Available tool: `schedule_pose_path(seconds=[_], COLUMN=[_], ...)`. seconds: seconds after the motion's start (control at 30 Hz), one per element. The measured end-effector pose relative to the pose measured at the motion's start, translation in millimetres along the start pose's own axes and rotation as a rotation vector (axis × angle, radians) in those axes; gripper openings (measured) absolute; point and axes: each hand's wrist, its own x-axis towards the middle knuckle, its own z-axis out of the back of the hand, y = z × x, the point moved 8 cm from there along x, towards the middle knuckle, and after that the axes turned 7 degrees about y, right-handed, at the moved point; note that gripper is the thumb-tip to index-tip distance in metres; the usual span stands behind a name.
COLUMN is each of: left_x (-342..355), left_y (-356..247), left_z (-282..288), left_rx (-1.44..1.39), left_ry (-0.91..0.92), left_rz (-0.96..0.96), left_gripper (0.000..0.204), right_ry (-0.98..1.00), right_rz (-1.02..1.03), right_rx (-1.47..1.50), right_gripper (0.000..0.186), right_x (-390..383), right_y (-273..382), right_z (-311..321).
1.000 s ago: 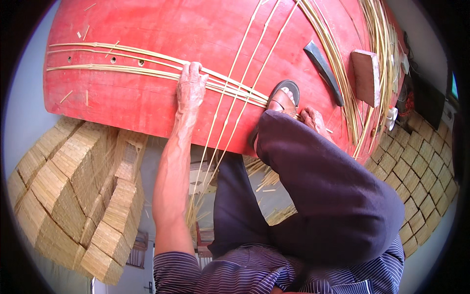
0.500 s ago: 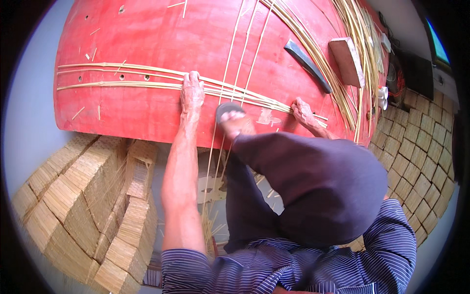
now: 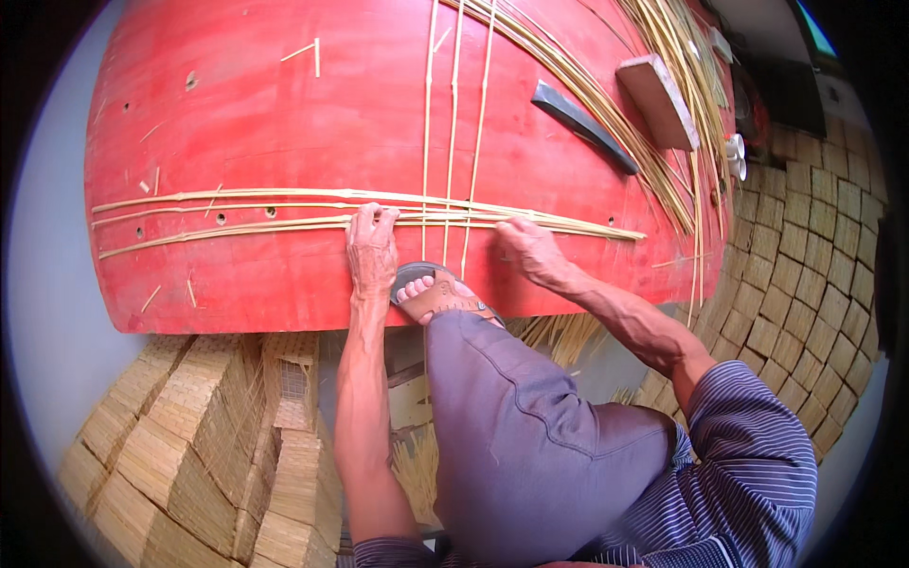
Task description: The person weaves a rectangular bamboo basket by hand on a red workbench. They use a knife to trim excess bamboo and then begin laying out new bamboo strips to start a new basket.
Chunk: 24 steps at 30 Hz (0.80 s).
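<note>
Several thin bamboo strips [image 3: 275,206] run crosswise over a red board, bunched closer together at their right end. Three other strips [image 3: 454,104] cross them lengthwise. My left hand [image 3: 372,251] has its fingers bent and closed on the crosswise strips, left of the crossing. Just right of the crossing, my right hand [image 3: 530,254] is curled with its fingertips at the lower edge of the bunch. My foot, in a brown sandal [image 3: 443,292], stands on the board between the two hands, over the near part of the lengthwise strips.
The red board [image 3: 256,104] has several small holes and loose scraps. On its right lie a dark flat bar [image 3: 584,125], a brick-like block [image 3: 658,101] and a long bundle of strips [image 3: 677,57]. Stacked woven bamboo bundles [image 3: 180,426] stand below left; more stacks [image 3: 795,265] fill the right side.
My right hand has moved left along the strips, from near their right end to beside the crossing. My foot has settled flat on the board. The view has shifted.
</note>
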Motion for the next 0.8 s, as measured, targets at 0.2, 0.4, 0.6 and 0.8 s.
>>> schedule_pose_path(seconds=[0.2, 0.4, 0.6, 0.8], left_x=[-10.1, -23.0, -36.5, -41.0], left_y=[-15.7, -9.6, -14.2, -14.7], left_z=[-10.3, -20.6, -24.8, -21.6], left_rx=[0.229, 0.277, 0.204, 0.169], left_ry=[0.073, 0.102, 0.169, 0.172], left_rz=[-0.066, -0.052, -0.032, -0.006], left_gripper=[0.032, 0.030, 0.027, 0.020], right_ry=[0.042, 0.064, 0.124, 0.195], right_rz=[-0.073, -0.049, -0.090, -0.079], right_rx=[-0.050, -0.013, -0.053, -0.035], right_gripper=[0.010, 0.006, 0.005, 0.005], right_x=[28.2, 25.2, 7.8, 5.9], right_y=[20.5, 16.1, 14.3, 17.5], right_z=[-11.9, -20.1, -40.6, -45.3])
